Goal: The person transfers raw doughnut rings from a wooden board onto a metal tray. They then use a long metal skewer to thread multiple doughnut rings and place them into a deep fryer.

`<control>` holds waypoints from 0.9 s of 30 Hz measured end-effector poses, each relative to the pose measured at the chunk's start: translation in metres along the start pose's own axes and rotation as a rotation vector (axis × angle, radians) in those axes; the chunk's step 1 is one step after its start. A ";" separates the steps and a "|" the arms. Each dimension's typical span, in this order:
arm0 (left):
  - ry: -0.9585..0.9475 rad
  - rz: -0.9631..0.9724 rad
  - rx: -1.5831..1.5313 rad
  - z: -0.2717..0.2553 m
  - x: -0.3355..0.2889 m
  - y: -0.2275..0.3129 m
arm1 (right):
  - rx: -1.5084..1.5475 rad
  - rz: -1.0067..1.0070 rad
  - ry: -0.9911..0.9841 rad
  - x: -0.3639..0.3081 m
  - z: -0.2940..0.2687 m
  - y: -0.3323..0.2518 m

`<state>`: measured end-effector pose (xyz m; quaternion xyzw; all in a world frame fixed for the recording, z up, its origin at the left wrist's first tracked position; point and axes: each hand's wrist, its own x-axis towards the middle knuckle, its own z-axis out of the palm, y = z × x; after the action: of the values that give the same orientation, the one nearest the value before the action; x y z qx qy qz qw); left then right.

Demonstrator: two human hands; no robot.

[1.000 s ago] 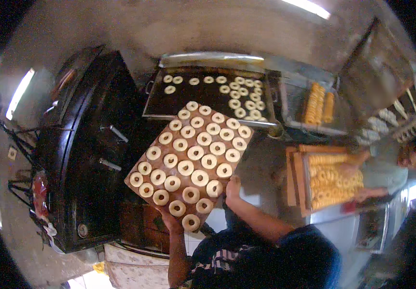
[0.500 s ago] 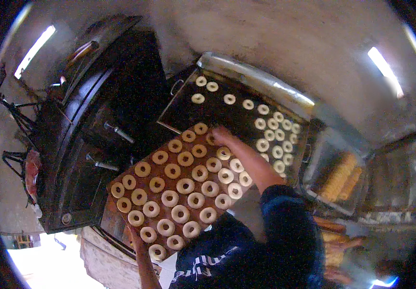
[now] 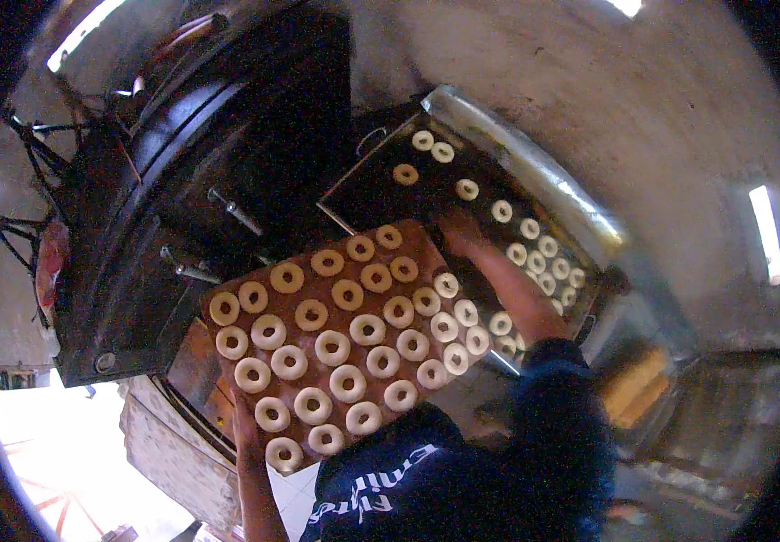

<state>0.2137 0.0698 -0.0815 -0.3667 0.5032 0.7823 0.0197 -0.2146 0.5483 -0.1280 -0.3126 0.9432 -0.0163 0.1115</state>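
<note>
A reddish-brown board (image 3: 318,291) lies tilted across the middle, covered with rows of pale raw dough rings (image 3: 347,384). My left hand (image 3: 244,417) grips the board's lower left edge; its fingers are partly hidden under it. My right arm reaches over the board's far right corner. My right hand (image 3: 460,237) is above a wide dark metal pan (image 3: 381,194). Its fingers are blurred against the dark, so whether they hold a ring does not show. More dough rings (image 3: 535,262) lie in the pan, crowded at its right, with a few spaced along the far side.
A large dark metal machine with levers (image 3: 244,217) stands at the left. Right of the pan, a metal tray holds golden-brown baked goods (image 3: 634,388). A plain wall (image 3: 589,99) rises behind. Daylight comes through an opening (image 3: 56,452) at the lower left.
My right hand has moved from the board's corner out over the pan. The ring it was touching is gone from the board. The view has turned slightly; my left hand still grips the board.
</note>
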 end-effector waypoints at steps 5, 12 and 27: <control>0.024 -0.033 0.158 0.047 -0.003 0.033 | -0.003 -0.256 0.268 0.011 0.031 -0.057; 0.012 0.045 0.212 0.044 -0.012 0.030 | 0.127 -0.028 0.079 0.013 0.049 0.000; 0.027 -0.051 0.403 0.018 -0.013 0.033 | 0.430 0.240 0.184 0.017 0.003 -0.049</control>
<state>0.2002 0.0722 -0.0438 -0.3785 0.6403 0.6600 0.1055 -0.1987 0.4988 -0.1297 -0.1646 0.9545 -0.2315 0.0904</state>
